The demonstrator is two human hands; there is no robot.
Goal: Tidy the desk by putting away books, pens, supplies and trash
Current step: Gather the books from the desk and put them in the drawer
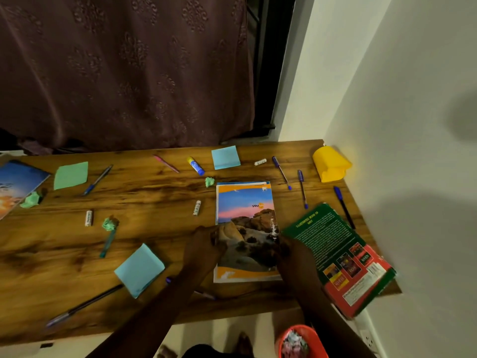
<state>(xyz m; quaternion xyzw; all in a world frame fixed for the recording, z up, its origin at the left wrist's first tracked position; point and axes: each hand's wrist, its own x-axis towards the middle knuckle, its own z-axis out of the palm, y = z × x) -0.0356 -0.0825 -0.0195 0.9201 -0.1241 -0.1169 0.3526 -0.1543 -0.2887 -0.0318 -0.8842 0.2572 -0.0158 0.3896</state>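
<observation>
**Wooden desk, contents as they lie**

- Notebook [245,215], desert-landscape cover: flat on the desk [154,200], right of centre, on top of another thin book whose edge shows along the far side.
- Left hand [204,246]: fingers curled onto the notebook's left edge.
- Right hand [294,254]: fingers curled over its right edge; the image is blurred here, so the exact grip is unclear.
- Green book [335,254], back cover up: just beside the right hand, overhanging the desk's near-right corner.
- Yellow container [330,164]: far right corner, against the wall.
- Glue stick [195,165] and blue sticky pad [225,156]: far side.
- Second blue pad [139,270]: near the left forearm.
- Pens and crumpled green paper: scattered.
- Red bin [302,342]: on the floor below.
</observation>
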